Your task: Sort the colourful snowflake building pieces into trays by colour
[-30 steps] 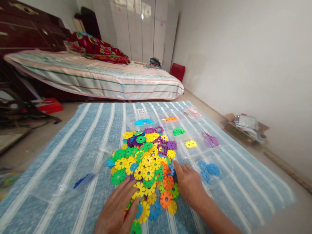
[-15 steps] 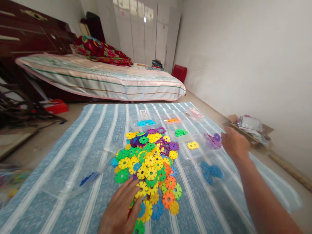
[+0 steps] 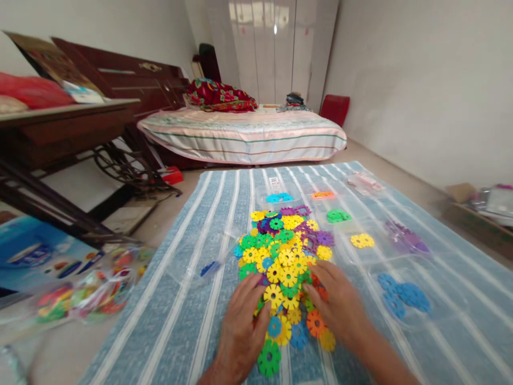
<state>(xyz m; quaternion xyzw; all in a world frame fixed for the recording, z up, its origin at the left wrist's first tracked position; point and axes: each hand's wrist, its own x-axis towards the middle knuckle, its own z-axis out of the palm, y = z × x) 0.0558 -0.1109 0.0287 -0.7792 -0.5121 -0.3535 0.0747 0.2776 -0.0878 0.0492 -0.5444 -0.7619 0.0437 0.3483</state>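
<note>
A loose heap of notched plastic discs (image 3: 286,258) in yellow, green, purple, orange and blue lies on the striped cloth. My left hand (image 3: 242,326) rests at the heap's near left edge, its thumb and fingers apart. At the right edge, my right hand (image 3: 340,299) touches the discs with fingers spread, partly covering the orange ones. No disc shows lifted in either hand. Clear trays around the heap hold light blue discs (image 3: 279,197), orange discs (image 3: 323,194), green discs (image 3: 339,215), yellow discs (image 3: 362,241), purple pieces (image 3: 406,238) and blue discs (image 3: 404,295).
To the left, a clear tray holds dark blue pieces (image 3: 209,268). A pink packet (image 3: 365,183) lies at the far right of the striped cloth (image 3: 160,315). Bagged colourful pieces (image 3: 86,297) and a blue box (image 3: 44,254) sit at left. A bed (image 3: 244,139) stands beyond.
My right hand has come from the purple tray at the right back to the heap. The left hand stays at the heap's near left edge. The view has turned left.
</note>
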